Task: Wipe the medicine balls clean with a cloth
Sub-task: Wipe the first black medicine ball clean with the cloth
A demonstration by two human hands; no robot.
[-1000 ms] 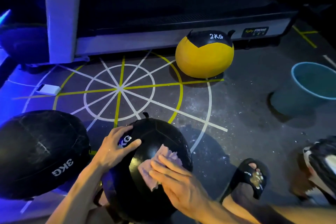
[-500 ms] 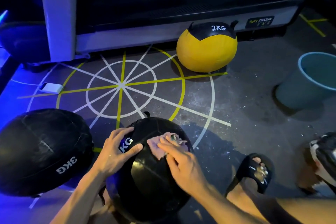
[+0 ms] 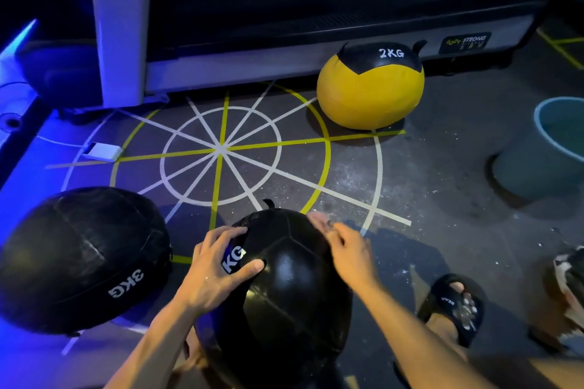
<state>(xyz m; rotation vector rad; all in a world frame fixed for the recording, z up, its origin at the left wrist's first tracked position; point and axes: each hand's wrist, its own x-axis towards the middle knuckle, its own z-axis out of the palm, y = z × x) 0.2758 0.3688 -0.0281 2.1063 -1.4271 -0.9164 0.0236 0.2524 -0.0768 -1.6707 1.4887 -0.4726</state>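
Glossy black panelled medicine ball (image 3: 284, 278), stitched seams, white "KG" print partly covered; sits on the floor right below the camera, between the two forearms. Small loop tab at its far top.

Pale pink crumpled cloth (image 3: 317, 220): only a scrap shows, at the ball's upper far-right shoulder, just past the fingertips of the right hand (image 3: 347, 253). That grip is blurred; fingers look curled over the cloth, pressing it against the ball's skin, but whether they pinch it or press it flat I cannot tell.

Left hand (image 3: 218, 265): fingers spread, thumb across the ball's top beside the "KG" print, palm on the upper-left side. A bracing grip, holding nothing else.

Key relation: the cloth lies at the far-right edge of the ball, beyond the right grip; the unwiped-looking near face and crown lie toward the body from it. Judgement: the next stroke pulls back toward the body or sweeps left toward the left grip, which is nearer the crown and would have to shift or turn the ball.

Outward from the grips: dull black 3KG medicine ball (image 3: 82, 259) just left of the left grip, near the worked ball; I cannot tell if they touch. Yellow-and-black 2KG ball (image 3: 369, 95) well ahead, right of centre. Teal plastic bucket (image 3: 550, 148) far right of the right grip. Black slide sandal (image 3: 455, 306) on a foot, below right.
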